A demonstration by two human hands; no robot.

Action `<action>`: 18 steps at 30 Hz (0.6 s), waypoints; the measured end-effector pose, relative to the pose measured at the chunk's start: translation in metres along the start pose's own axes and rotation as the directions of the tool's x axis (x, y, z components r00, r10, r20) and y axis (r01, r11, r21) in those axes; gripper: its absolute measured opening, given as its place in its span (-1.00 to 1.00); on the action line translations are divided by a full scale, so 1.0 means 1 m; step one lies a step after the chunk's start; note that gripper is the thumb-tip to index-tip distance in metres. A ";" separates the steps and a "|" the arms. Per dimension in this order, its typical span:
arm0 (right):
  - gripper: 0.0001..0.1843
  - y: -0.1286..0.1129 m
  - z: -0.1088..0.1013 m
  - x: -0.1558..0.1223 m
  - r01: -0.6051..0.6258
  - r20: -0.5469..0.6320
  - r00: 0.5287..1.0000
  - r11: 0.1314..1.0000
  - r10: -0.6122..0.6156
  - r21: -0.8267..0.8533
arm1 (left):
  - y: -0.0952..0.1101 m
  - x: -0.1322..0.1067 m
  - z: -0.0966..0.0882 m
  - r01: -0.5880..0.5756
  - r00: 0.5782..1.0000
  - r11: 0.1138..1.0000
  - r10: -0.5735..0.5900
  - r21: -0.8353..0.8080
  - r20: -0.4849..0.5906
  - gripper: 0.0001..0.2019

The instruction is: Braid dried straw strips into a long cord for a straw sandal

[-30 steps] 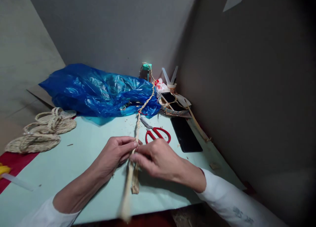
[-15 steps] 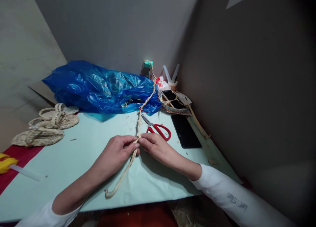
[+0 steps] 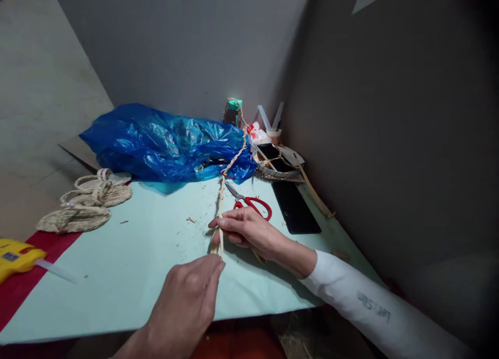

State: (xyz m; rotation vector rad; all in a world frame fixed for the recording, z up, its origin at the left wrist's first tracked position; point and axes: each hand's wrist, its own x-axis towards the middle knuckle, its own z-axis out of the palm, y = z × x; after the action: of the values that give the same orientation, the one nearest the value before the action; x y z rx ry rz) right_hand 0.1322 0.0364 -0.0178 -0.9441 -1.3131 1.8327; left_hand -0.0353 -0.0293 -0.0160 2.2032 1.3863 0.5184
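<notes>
A thin braided cord of pale plant fibre (image 3: 235, 159) runs from the back of the table toward me, with a red tie partway along. My right hand (image 3: 249, 228) pinches the cord near its lower end, thumb on top. Closer to me, my left hand (image 3: 189, 299) is closed on the loose strands (image 3: 222, 240) below the braid. Some strand ends hang under my right hand. Red-handled scissors (image 3: 257, 205) lie just beyond that hand, blades pointing away.
A blue plastic bag (image 3: 163, 140) fills the back. Woven sandals (image 3: 74, 218) and a yellow glue gun (image 3: 19, 260) sit at left. At right are a black phone-like slab (image 3: 295, 208), a basket holding a phone (image 3: 268, 152), and a green-lidded bottle (image 3: 235, 109) behind.
My left hand has moved down toward me, away from my right hand, drawing on the strands. My right hand stays near the braid's end. The view has shifted slightly.
</notes>
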 end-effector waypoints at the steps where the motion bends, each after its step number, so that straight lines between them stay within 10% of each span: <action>1: -0.74 -0.001 0.000 0.000 -0.005 0.017 1.000 1.000 0.005 0.023 | 0.000 -0.002 -0.002 -0.027 0.999 1.000 0.026 0.009 0.029 -0.65; 5: -0.72 -0.002 -0.001 -0.001 0.019 0.029 0.999 0.999 -0.020 0.051 | -0.003 0.002 -0.026 -0.044 0.999 0.988 0.043 -0.146 -0.010 -0.71; 8: -0.74 0.000 -0.002 -0.001 0.072 0.060 0.995 0.996 -0.075 0.054 | -0.008 0.026 -0.038 0.076 0.979 0.902 -0.149 -0.425 -0.141 -0.81; 13: -0.73 0.002 -0.001 -0.003 0.182 0.141 0.976 0.976 -0.166 -0.116 | -0.022 0.068 -0.025 0.361 0.928 0.366 -0.051 -0.858 0.368 -0.77; 18: -0.83 -0.004 0.001 -0.011 0.247 0.134 0.969 0.754 -0.209 -0.608 | -0.031 0.069 -0.013 0.389 0.919 0.387 -0.098 -0.836 0.382 -0.74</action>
State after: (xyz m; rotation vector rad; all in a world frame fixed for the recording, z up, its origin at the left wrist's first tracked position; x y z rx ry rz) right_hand 0.1375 0.0278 -0.0116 -0.9969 -2.0422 1.2456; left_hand -0.0367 0.0470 -0.0190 1.0672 0.8859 0.6188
